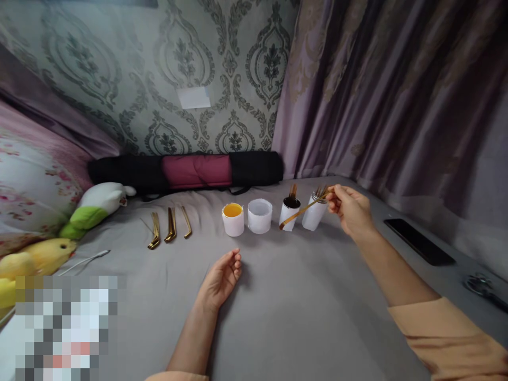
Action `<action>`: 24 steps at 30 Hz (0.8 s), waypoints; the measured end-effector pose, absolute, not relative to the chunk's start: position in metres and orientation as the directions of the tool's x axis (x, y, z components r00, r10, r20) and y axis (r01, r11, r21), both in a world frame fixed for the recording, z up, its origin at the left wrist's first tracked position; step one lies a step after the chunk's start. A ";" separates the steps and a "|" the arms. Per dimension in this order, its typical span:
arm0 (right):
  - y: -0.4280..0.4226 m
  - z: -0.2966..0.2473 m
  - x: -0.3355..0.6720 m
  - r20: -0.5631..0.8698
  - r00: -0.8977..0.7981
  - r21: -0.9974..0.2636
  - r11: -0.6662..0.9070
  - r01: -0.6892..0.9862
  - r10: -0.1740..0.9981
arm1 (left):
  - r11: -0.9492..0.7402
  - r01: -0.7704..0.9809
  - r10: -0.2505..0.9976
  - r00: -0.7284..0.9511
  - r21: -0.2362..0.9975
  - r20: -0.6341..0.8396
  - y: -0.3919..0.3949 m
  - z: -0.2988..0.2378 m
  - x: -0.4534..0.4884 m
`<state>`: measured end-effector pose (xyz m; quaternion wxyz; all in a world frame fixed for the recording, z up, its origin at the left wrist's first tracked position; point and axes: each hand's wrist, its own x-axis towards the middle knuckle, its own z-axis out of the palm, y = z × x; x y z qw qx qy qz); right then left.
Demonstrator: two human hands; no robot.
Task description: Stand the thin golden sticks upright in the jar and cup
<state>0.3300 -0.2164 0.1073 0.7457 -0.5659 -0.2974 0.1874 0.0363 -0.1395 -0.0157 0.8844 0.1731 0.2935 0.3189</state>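
Note:
My right hand (349,209) pinches the top end of a long golden utensil (304,210), which slants down to the left in front of two white cups. The rightmost cup (314,211) holds several golden handles; the cup beside it (289,212) has a dark inside and brown handles. Further left stand an empty white cup (260,215) and a cup with a yellow inside (233,218). My left hand (222,278) rests on the grey sheet, fingers loosely curled, holding nothing.
Three golden utensils (170,226) lie on the grey sheet (301,296) at the left. Plush toys (95,206) and a pillow lie at far left. A black and maroon roll (186,170) lies along the wall. A black phone (418,241) lies at the right.

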 end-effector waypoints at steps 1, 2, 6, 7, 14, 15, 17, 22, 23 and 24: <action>-0.216 0.109 0.333 0.235 0.757 -0.955 0.289 0.064 0.609 | 0.740 -0.466 0.663 0.627 0.485 -0.409 -0.139 -0.016 0.036; -0.217 0.111 0.335 0.239 0.763 -0.955 0.289 0.071 0.601 | 0.742 -0.470 0.662 0.628 0.478 -0.410 -0.139 -0.016 0.036; -0.217 0.122 0.343 0.250 0.797 -0.951 0.294 0.096 0.550 | 0.743 -0.480 0.661 0.632 0.466 -0.404 -0.139 -0.017 0.035; -0.217 0.125 0.345 0.253 0.806 -0.951 0.293 0.104 0.536 | 0.743 -0.481 0.662 0.633 0.465 -0.402 -0.139 -0.017 0.035; -0.213 0.146 0.358 0.335 0.835 -0.932 0.285 0.225 0.438 | 0.736 -0.477 0.669 0.622 0.481 -0.407 -0.140 -0.015 0.035; -0.211 0.148 0.360 0.353 0.831 -0.927 0.281 0.248 0.429 | 0.736 -0.475 0.668 0.622 0.482 -0.408 -0.140 -0.015 0.035; -0.208 0.150 0.364 0.389 0.822 -0.916 0.268 0.298 0.417 | 0.737 -0.473 0.667 0.622 0.482 -0.409 -0.140 -0.015 0.035; -0.200 0.151 0.367 0.492 0.768 -0.871 0.234 0.432 0.411 | 0.738 -0.474 0.665 0.629 0.480 -0.401 -0.139 -0.016 0.035; -0.199 0.151 0.366 0.509 0.754 -0.860 0.232 0.454 0.415 | 0.738 -0.474 0.665 0.630 0.480 -0.401 -0.139 -0.016 0.035; -0.197 0.151 0.366 0.528 0.739 -0.849 0.232 0.475 0.419 | 0.738 -0.475 0.666 0.629 0.480 -0.401 -0.139 -0.016 0.035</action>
